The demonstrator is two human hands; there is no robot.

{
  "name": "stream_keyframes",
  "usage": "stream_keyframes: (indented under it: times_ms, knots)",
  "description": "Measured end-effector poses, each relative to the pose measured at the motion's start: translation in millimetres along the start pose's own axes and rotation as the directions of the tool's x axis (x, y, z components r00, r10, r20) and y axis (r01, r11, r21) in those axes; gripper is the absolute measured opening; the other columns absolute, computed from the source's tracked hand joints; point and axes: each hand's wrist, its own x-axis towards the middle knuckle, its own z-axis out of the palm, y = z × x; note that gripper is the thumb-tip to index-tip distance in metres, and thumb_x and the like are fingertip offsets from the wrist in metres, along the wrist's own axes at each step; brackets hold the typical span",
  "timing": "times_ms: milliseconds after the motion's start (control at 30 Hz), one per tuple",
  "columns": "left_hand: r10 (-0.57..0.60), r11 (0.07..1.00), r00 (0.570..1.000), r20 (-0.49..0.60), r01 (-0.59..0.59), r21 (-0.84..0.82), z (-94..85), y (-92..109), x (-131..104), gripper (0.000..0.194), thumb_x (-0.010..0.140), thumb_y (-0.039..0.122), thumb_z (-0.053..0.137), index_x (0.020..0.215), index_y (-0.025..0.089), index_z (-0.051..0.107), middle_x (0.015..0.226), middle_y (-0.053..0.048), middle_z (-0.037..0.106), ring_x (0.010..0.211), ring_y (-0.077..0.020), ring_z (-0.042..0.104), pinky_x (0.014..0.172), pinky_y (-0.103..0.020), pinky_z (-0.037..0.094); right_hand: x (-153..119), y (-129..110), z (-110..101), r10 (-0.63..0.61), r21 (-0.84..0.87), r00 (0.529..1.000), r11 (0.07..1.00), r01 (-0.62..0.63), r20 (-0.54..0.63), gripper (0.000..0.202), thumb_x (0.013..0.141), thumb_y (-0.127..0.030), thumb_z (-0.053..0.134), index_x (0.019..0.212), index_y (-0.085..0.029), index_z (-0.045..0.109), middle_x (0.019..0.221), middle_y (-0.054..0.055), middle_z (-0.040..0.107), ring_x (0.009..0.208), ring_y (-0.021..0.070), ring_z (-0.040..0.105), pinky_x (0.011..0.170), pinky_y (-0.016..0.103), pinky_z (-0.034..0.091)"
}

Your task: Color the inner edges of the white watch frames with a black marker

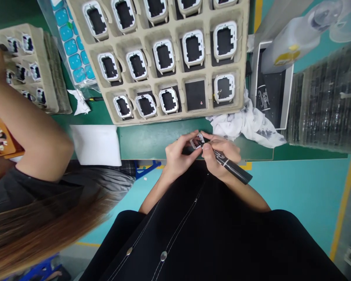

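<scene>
My left hand (179,155) is closed on the edge of a small white watch-case frame (196,141), held just over the table's front edge. In my right hand (222,153) sits a black marker pen (235,171), its tip slanting up and left to the frame. Fingers of both hands cover parts of the frame, so I cannot tell whether the tip touches it. Beyond my hands lies a moulded pulp tray (152,120) with similar white frames in its compartments. One front-row compartment (195,95) holds no frame, only a dark pad with a small speck.
A stained white cloth (251,123) lies right of my hands. Past it stand a box (284,97) with a bottle (292,43) and stacked clear trays (327,101). White paper (96,146) lies left. A co-worker's arm (32,125) reaches over another tray (51,74).
</scene>
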Motion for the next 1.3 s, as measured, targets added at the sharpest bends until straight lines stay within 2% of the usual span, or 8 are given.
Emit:
stream_keyframes:
  times_ms: [133,267,467,700,833,1033,1200,1300]
  knots:
    - [-0.191,0.955,0.978,0.089,0.206,-0.213,-5.7,3,8,0.06,0.092,0.045,0.105,0.142,0.021,0.082,0.116,-0.007,0.092,0.096,-0.0212,0.092,0.093,-0.029,0.077,-8,2,-1,0.088,0.143,0.996,0.986,-0.084,-0.019,0.017,0.109,-0.021,0.074,0.094,-0.027,0.071,0.067,-0.007,0.072,0.074,0.0232,0.087,0.095,0.055,0.084]
    - [-0.236,0.914,0.965,0.112,0.259,-0.311,-7.6,5,12,0.062,0.087,0.045,0.108,0.138,0.019,0.084,0.109,-0.007,0.092,0.084,-0.0178,0.089,0.085,-0.027,0.077,-15,5,-3,0.147,0.203,0.989,0.969,-0.14,-0.021,0.011,0.11,-0.025,0.077,0.103,-0.03,0.07,0.072,-0.007,0.072,0.081,0.0254,0.089,0.098,0.061,0.084]
    - [-0.228,0.913,0.971,0.074,0.24,-0.331,-6.1,7,10,0.057,0.086,0.035,0.109,0.136,0.02,0.085,0.105,-0.004,0.092,0.082,-0.015,0.087,0.085,-0.023,0.075,-19,6,-2,0.188,0.203,0.98,0.964,-0.173,-0.058,0.016,0.109,-0.027,0.079,0.118,-0.032,0.067,0.074,-0.009,0.071,0.083,0.0265,0.09,0.09,0.054,0.084]
    - [-0.2,0.898,0.967,0.156,0.244,-0.366,-8.3,0,14,0.067,0.085,0.049,0.11,0.139,0.021,0.08,0.113,-0.007,0.091,0.096,-0.0217,0.091,0.093,-0.03,0.077,-17,12,-4,0.062,0.239,0.997,0.97,-0.048,-0.053,0.023,0.109,-0.025,0.078,0.126,-0.035,0.066,0.076,-0.011,0.072,0.058,0.0193,0.075,0.095,0.063,0.084]
    - [-0.151,0.886,0.972,0.18,0.214,-0.411,-9.7,-3,15,0.056,0.093,0.043,0.106,0.137,0.023,0.078,0.117,-0.007,0.091,0.104,-0.0226,0.092,0.098,-0.031,0.076,-14,13,-1,-0.001,0.193,0.998,0.981,0.013,-0.062,0.012,0.112,-0.033,0.074,0.119,-0.035,0.064,0.069,-0.012,0.067,0.052,0.0182,0.07,0.086,0.061,0.086]
    - [-0.163,0.884,0.97,0.181,0.224,-0.41,-10.8,-2,12,0.055,0.095,0.036,0.104,0.143,0.024,0.078,0.13,-0.01,0.09,0.111,-0.0247,0.092,0.107,-0.035,0.075,-9,5,-1,0.023,0.195,0.999,0.981,-0.015,-0.04,0.007,0.11,-0.026,0.075,0.108,-0.03,0.07,0.072,-0.008,0.07,0.065,0.0203,0.081,0.088,0.055,0.086]
    - [-0.181,0.891,0.969,0.168,0.234,-0.389,-10.7,-2,12,0.054,0.095,0.038,0.104,0.142,0.023,0.081,0.121,-0.009,0.09,0.106,-0.0236,0.091,0.104,-0.034,0.075,-6,2,-4,0.014,0.147,1.0,0.989,-0.015,0.006,0.013,0.112,-0.027,0.073,0.1,-0.028,0.07,0.071,-0.007,0.071,0.065,0.02,0.081,0.088,0.055,0.086]
    - [-0.204,0.901,0.966,0.157,0.248,-0.356,-10.5,0,13,0.056,0.093,0.042,0.105,0.141,0.022,0.083,0.113,-0.007,0.09,0.097,-0.022,0.09,0.095,-0.033,0.076,-6,3,-3,0.02,0.14,1.0,0.99,-0.021,0.008,0.008,0.112,-0.028,0.072,0.105,-0.029,0.068,0.071,-0.009,0.071,0.059,0.0178,0.075,0.089,0.058,0.086]
